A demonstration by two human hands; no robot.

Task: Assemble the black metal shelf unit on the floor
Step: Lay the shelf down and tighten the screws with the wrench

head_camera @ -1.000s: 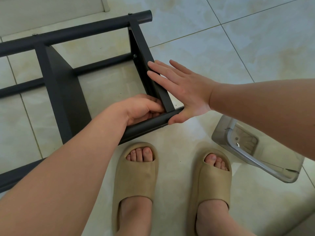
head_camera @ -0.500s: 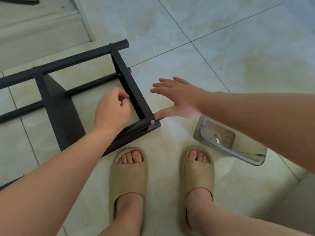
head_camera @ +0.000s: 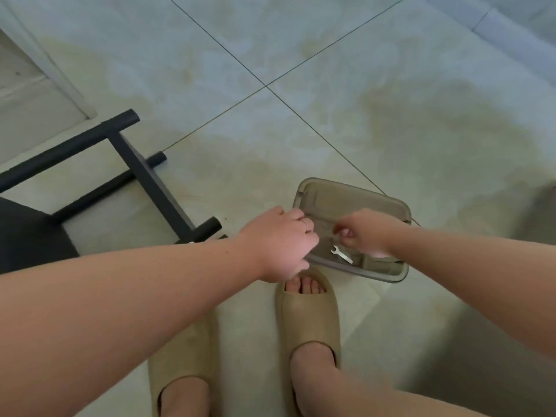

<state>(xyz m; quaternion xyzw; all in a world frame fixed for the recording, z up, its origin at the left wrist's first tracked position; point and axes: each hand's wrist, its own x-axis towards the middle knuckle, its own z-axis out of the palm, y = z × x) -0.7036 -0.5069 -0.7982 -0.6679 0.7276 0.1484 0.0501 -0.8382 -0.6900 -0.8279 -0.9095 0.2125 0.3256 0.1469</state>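
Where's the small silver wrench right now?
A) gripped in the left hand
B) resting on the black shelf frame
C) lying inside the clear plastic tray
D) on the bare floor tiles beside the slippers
C: the wrench lies inside the clear plastic tray, just below the right hand and beside the left hand, with neither hand visibly gripping it.

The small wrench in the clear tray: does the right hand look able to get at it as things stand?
Probably yes. The wrench lies uncovered in the open tray, the right hand is right beside it, and the left hand at the rim does not cover it.
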